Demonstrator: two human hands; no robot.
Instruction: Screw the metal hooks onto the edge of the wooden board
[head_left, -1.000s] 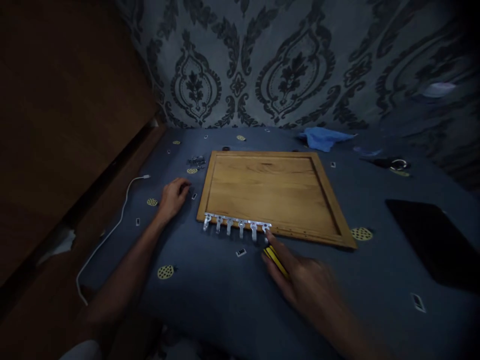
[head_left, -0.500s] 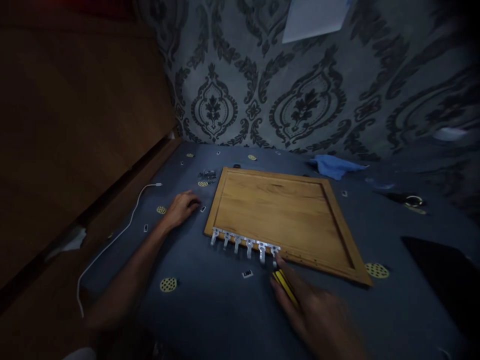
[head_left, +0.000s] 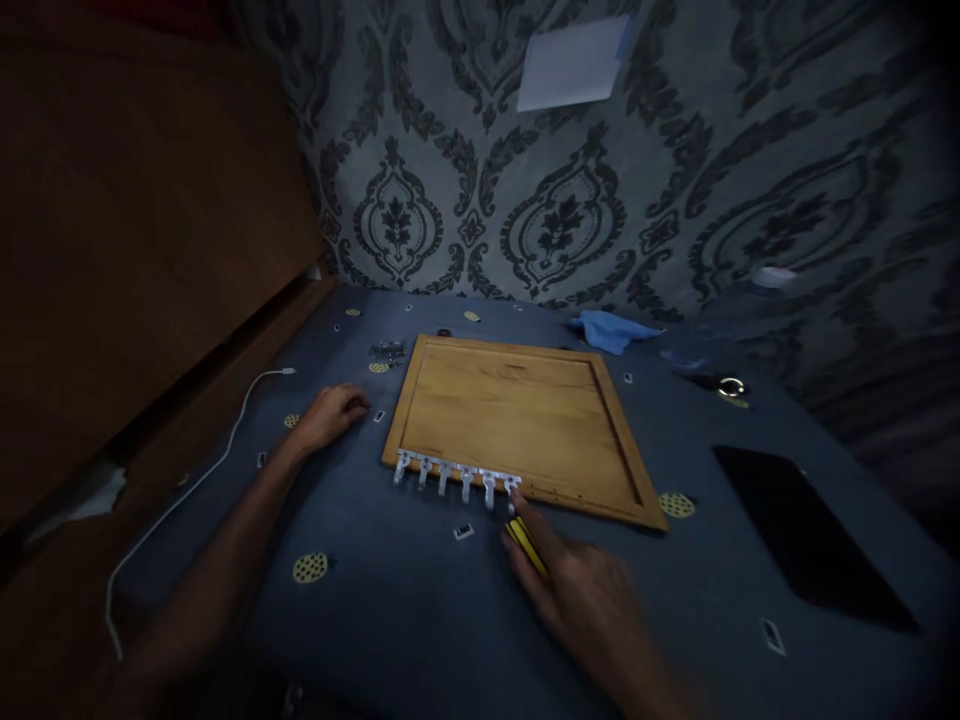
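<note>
A framed wooden board (head_left: 510,405) lies flat on the blue patterned cloth. Along its near edge sits a row of several silver metal hooks (head_left: 466,482), their curved ends hanging over the rim. My right hand (head_left: 581,600) grips a tool with a yellow-and-black handle (head_left: 527,548); its working end cannot be made out. The index fingertip of that hand touches or nearly touches the rightmost hook (head_left: 512,484). My left hand (head_left: 330,415) rests on the cloth left of the board, apart from it, fingers curled together. Whatever it may hold is hidden.
Small loose metal pieces (head_left: 387,350) lie behind my left hand. A white cable (head_left: 225,458) runs along the left. To the right are a blue cloth (head_left: 611,330), a dark-handled tool with a shiny ring (head_left: 729,386) and a black flat object (head_left: 810,535). A patterned wall rises behind.
The view has swung to the right, so everything appears further left. My right hand stays at the rightmost hook with the yellow-and-black tool, and my left hand keeps its place on the cloth.
</note>
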